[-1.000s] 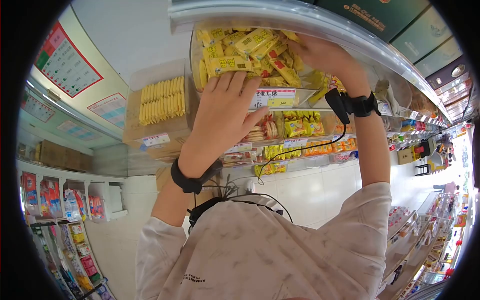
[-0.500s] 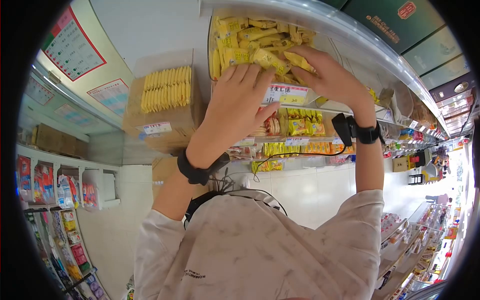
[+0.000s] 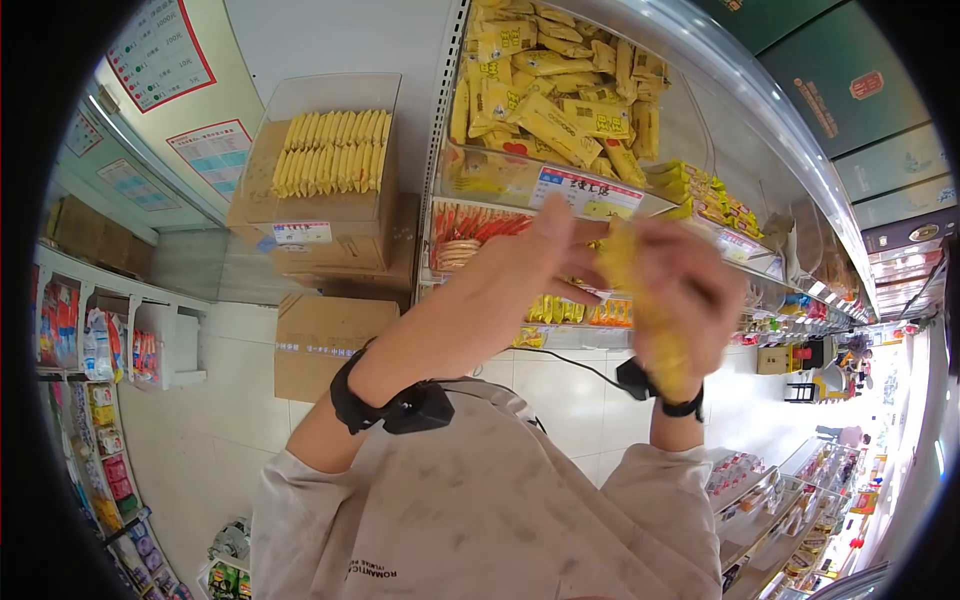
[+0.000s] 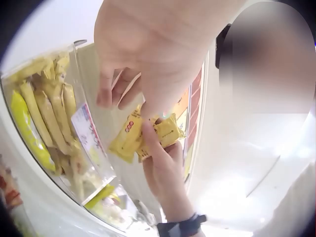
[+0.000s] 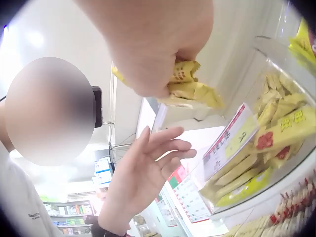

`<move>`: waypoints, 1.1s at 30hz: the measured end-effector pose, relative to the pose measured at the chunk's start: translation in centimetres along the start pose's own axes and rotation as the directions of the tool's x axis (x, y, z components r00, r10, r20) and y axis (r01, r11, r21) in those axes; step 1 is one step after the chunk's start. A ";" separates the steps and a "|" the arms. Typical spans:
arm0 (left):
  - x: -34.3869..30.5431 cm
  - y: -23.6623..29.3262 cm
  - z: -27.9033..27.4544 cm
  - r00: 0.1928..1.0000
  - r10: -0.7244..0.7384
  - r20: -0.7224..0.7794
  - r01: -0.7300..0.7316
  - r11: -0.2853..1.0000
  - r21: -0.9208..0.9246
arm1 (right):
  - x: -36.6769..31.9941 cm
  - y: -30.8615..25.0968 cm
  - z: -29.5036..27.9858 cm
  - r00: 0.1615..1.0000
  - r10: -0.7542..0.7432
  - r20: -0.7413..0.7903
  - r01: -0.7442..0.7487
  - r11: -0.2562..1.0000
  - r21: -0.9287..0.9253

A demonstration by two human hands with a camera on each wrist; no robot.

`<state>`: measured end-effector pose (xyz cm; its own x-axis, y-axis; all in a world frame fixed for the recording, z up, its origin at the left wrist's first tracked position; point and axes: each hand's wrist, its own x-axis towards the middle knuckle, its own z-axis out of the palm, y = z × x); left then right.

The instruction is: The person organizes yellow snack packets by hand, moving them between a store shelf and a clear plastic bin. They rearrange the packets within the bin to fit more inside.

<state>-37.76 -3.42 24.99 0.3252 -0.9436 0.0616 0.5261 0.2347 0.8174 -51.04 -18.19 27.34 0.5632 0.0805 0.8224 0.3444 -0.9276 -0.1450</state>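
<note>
So, the right hand (image 3: 695, 290) grips yellow snack packets (image 4: 127, 137), the left hand (image 5: 143, 174) near, fingers loosely apart, clear bin (image 3: 482, 172) on the far side.

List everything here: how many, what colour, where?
Held packets: at least two, yellow, in right hand
Bin: one, clear, top centre
Bin packets: many, yellow, inside it
Bin tag: one, mostly white, bin front
Red packs: several, red, below bin
Cartons: at least two, brown, left
Carton packets: many, yellow, upper carton
Notices: several, white, upper left
Boxes: several, green, upper right
Far goods: many, mixed, lower corners
Shirt: one, pale, bottom centre
Wristbands: two, black, one per wrist
Left hand: one, bare, empty, below bin
Right hand: one, bare, beside it
</note>
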 end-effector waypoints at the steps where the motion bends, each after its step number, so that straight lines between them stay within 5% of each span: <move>1: -0.2 0.1 0.1 0.996 -0.078 -0.040 0.072 0.988 -0.139 | -0.1 -0.9 0.3 0.995 -0.008 0.097 0.008 1.000 -0.001; 2: -0.3 0.2 0.1 0.984 -0.163 -0.068 0.138 0.951 -0.277 | -0.1 -1.7 0.7 0.981 -0.015 0.193 0.016 1.000 0.000; 4: -1.1 0.1 -1.1 0.997 -0.063 -0.034 0.062 0.998 -0.024 | -0.4 -2.3 1.9 0.950 -0.130 0.284 0.146 0.989 -0.037; 5: -1.5 -0.1 -1.6 1.000 -0.021 -0.006 0.022 0.995 0.100 | -0.7 -2.4 2.2 0.956 -0.096 0.279 0.097 0.995 0.010; 8: -2.3 -0.5 -2.4 0.993 -0.087 -0.081 0.090 0.995 0.036 | -2.0 -1.8 2.6 0.943 -0.013 0.331 -0.039 0.988 0.150; 11: -3.3 -2.1 -3.0 0.988 0.092 -0.122 -0.081 0.992 0.095 | -2.6 -1.9 3.0 0.974 0.081 0.211 -0.157 0.913 0.377; 12: -3.5 -1.4 -2.3 0.990 0.127 -0.056 -0.131 0.988 -0.081 | -2.5 -1.5 3.6 0.993 0.093 0.073 -0.114 0.924 0.365; 15: -4.0 -1.7 -3.7 0.981 0.181 -0.062 -0.182 0.983 -0.008 | -3.2 -2.7 4.6 0.804 0.586 -0.102 -0.420 0.681 0.600; 17: -4.4 -1.4 -4.0 0.961 0.258 -0.099 -0.245 0.961 0.130 | -3.1 -3.4 4.3 0.675 0.737 0.029 -0.530 0.458 0.714; 21: -5.7 -0.9 -3.9 0.942 0.279 -0.184 -0.239 0.947 0.212 | -2.9 -5.0 5.2 0.453 0.891 0.028 -0.644 0.305 0.701; 23: -6.2 -1.1 -4.1 0.940 0.264 -0.217 -0.238 0.961 0.139 | -2.1 -5.9 5.9 0.418 0.907 0.045 -0.682 0.282 0.675; 24: -6.4 -1.3 -4.9 0.947 0.246 -0.207 -0.236 0.969 0.070 | -2.2 -6.1 6.1 0.441 0.894 0.074 -0.584 0.223 0.780; 28: -7.3 -1.5 -6.3 0.948 0.210 -0.239 -0.244 0.962 -0.121 | -2.1 -6.8 7.2 0.852 0.518 -0.078 -0.466 0.817 0.338; 31: -7.7 -1.7 -7.3 0.963 0.180 -0.200 -0.213 0.964 -0.159 | -1.7 -7.9 8.3 0.945 0.323 -0.046 -0.310 0.933 0.181; 33: -8.5 -1.4 -6.5 0.957 0.133 -0.259 -0.182 0.968 -0.174 | -1.9 -8.4 8.8 0.935 0.355 0.001 -0.349 0.919 0.183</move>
<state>-36.13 5.80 19.59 0.5844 -0.8112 0.0197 0.5868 0.4393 0.6803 -48.37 -7.34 22.18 0.6491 -0.2536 0.7171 0.2578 -0.8137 -0.5211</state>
